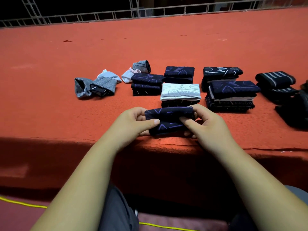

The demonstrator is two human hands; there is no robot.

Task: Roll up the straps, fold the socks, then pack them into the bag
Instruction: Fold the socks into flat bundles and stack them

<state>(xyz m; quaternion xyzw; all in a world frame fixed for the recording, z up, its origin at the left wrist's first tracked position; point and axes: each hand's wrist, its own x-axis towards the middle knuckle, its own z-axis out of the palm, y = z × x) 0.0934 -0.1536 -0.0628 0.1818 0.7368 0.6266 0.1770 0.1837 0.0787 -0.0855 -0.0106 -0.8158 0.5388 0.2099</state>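
Observation:
A folded dark navy sock with purple lines [168, 120] is held just above the red table's near edge. My left hand [133, 124] grips its left end, thumb on top. My right hand [205, 124] grips its right end, with a finger pressed along the fold. Behind it stand several stacks of folded socks: a white one on top of a dark pile [180, 91], a dark stack [146, 84], another [179, 74], one with white lines [221, 73] and a taller pile [232, 95]. No bag is clearly in view.
Loose grey socks [95, 86] and a pale sock [128, 76] lie at the left on the red table [50, 72]. Striped dark rolls [275, 80] and a dark heap [295, 112] sit at the right. A metal railing [150, 12] runs behind.

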